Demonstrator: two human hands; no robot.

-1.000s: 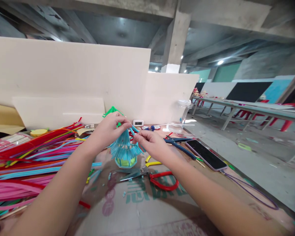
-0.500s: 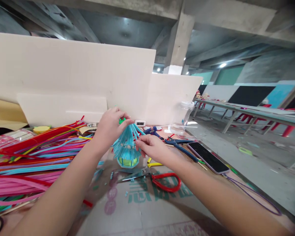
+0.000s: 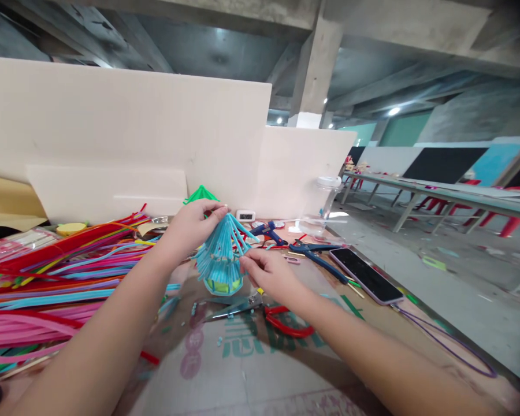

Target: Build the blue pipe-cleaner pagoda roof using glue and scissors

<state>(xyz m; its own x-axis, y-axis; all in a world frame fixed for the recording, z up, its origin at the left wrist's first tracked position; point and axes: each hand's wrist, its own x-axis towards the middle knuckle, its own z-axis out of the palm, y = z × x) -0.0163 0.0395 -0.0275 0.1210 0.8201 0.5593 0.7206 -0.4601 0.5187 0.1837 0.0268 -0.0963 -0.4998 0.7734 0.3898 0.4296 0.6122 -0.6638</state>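
Observation:
A small blue cone-shaped model (image 3: 220, 257) made of pipe cleaners stands on the cardboard-covered table (image 3: 251, 370), with a yellow-green base under its blue skirt. My left hand (image 3: 195, 225) pinches the gathered top of the blue strands. My right hand (image 3: 266, 273) holds the lower right edge of the skirt between thumb and fingers. A green pipe-cleaner shape (image 3: 200, 194) shows just behind my left hand.
A big pile of coloured pipe cleaners (image 3: 56, 277) fills the left of the table. Red-handled scissors (image 3: 264, 315) lie in front of the model. Blue pliers (image 3: 314, 251), a phone (image 3: 366, 274) with a purple cord, a clear jar (image 3: 325, 196) and white boards (image 3: 125, 144) stand behind.
My right hand has dropped from the top strands to the skirt's lower right edge. My left hand stays pinched on the top, and the green shape shows behind it again.

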